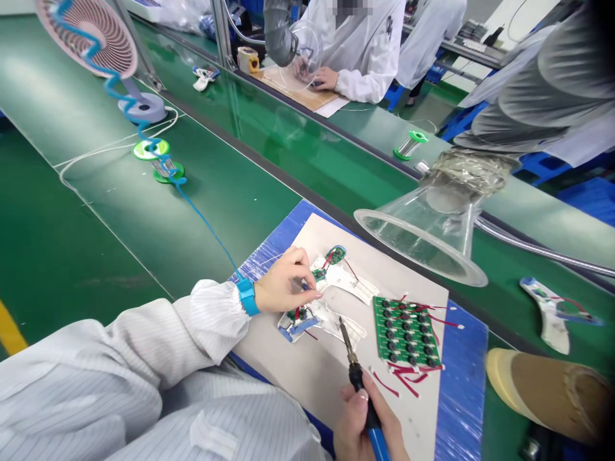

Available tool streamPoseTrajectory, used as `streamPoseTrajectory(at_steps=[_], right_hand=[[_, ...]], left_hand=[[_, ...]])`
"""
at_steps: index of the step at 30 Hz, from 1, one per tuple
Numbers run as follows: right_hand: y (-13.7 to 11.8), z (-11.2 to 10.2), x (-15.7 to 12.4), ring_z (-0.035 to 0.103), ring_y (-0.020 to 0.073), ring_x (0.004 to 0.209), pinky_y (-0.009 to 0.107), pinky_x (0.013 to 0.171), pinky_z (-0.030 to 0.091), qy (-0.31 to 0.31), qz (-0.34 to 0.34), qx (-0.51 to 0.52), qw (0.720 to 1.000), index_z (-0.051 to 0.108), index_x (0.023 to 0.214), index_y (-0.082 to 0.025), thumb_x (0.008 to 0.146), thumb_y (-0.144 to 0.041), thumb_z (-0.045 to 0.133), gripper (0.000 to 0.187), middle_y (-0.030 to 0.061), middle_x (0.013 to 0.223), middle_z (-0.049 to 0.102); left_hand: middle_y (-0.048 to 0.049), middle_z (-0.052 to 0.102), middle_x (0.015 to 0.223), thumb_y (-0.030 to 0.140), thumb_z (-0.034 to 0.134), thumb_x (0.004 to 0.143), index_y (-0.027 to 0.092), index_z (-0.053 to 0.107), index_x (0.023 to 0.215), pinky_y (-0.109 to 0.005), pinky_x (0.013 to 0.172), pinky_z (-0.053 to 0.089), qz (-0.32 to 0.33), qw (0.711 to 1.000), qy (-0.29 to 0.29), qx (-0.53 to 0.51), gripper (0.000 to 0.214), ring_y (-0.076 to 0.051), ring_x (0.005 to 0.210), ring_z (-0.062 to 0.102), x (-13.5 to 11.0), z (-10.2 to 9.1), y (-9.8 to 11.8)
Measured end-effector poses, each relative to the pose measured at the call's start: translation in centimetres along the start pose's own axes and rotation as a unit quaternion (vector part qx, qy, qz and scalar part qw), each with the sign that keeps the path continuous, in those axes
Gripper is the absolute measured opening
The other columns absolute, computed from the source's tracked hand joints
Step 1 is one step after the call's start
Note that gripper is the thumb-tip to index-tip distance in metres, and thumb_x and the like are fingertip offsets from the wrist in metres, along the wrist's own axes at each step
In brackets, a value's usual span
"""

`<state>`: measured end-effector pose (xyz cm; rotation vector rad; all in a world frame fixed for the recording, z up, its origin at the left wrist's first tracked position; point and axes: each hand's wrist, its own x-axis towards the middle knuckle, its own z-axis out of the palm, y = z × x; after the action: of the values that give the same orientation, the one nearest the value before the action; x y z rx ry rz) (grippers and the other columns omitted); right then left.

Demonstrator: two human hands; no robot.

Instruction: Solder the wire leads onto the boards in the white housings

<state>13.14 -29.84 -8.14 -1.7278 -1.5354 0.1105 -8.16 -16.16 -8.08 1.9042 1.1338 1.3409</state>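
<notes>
My left hand [287,282], with a blue wrist strap [246,296] on a coiled blue cord, pinches something thin I cannot make out over a small white part with a tiny green board [319,274]. My right hand [368,419] grips a soldering iron [353,362] by its blue and black handle. Its tip points up towards a second white part [300,320] on the grey work board [327,371]. A green panel of small circuit boards [406,331] with red wires lies to the right of the tip. Loose red wire pieces [406,382] lie below the panel.
A clear fume funnel [423,230] on a grey hose hangs over the board's far right. A solder spool [161,160] and a pink fan [91,38] stand on the green belt at left. Another person in white works across the belt. One more white part [550,314] lies at right.
</notes>
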Motion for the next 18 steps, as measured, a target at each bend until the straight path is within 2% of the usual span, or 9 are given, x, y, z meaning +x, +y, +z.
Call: streamPoseTrajectory(at_steps=[8,18], right_hand=[[0.0,0.1,-0.1,0.068,0.0166,0.062,0.026,0.064,0.056,0.015,0.005,-0.004,1.0,0.069,0.105,-0.011,0.094,-0.044,0.052,0.039,0.0065,0.069,0.071],[0.8,-0.1,-0.1,0.069,0.0178,0.062,0.027,0.062,0.057,-0.014,-0.01,0.023,1.0,0.066,0.111,-0.008,0.094,-0.042,0.053,0.04,0.0081,0.071,0.071]], left_hand=[[-0.0011,0.046,0.074,0.036,0.074,0.079,0.017,0.069,0.068,-0.031,0.072,0.042,-0.007,1.0,0.003,-0.006,0.022,-0.016,0.074,0.046,0.0,0.0,0.1],[-0.001,0.046,0.074,0.037,0.074,0.079,0.018,0.068,0.068,-0.032,0.073,0.042,-0.018,1.0,-0.008,0.0,0.023,-0.016,0.073,0.046,0.0,-0.1,0.1]])
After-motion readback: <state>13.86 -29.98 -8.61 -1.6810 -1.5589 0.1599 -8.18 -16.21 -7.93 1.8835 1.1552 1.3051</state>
